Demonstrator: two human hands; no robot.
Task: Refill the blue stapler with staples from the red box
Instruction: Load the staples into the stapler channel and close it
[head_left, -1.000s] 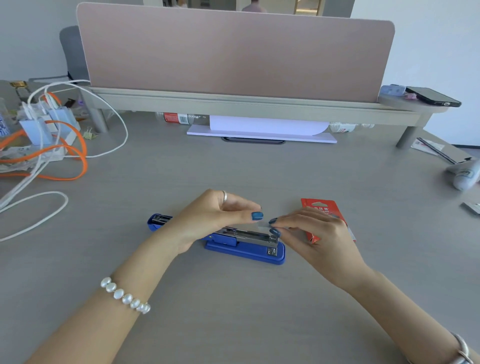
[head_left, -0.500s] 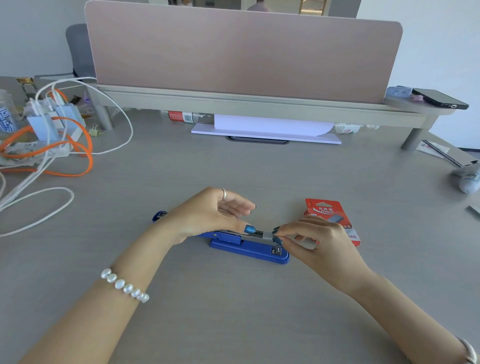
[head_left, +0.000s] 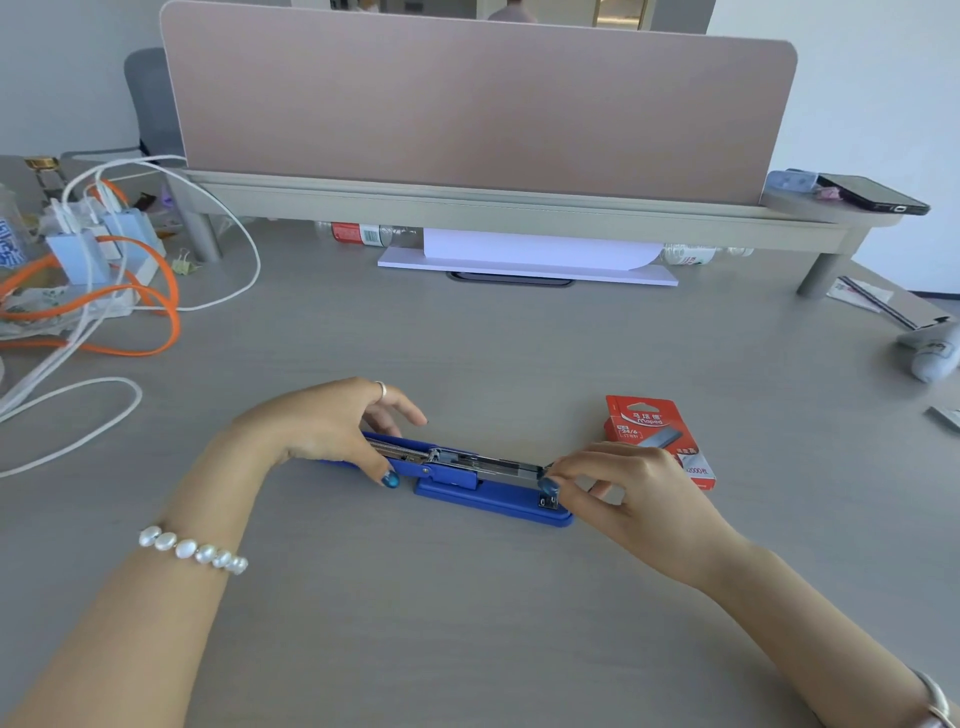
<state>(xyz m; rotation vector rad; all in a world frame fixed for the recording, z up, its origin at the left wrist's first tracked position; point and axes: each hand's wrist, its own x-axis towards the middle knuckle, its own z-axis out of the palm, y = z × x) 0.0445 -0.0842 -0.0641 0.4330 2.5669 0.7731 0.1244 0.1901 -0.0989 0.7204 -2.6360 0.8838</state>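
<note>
Steel channel showed once your left hand, pinning the stapler lid, slid back; right hand pinched staples at its front.

Views: one only, so no second view shares any part of the scene.
Position: at head height, above the near edge of the grey desk.
Facing: forward and down, toward the far pink divider panel.
Lens: wide-angle; the shelf edge below the panel bows.
Nearness: close; both forearms enter from the near corners.
Centre: left hand, right hand and blue stapler.
</note>
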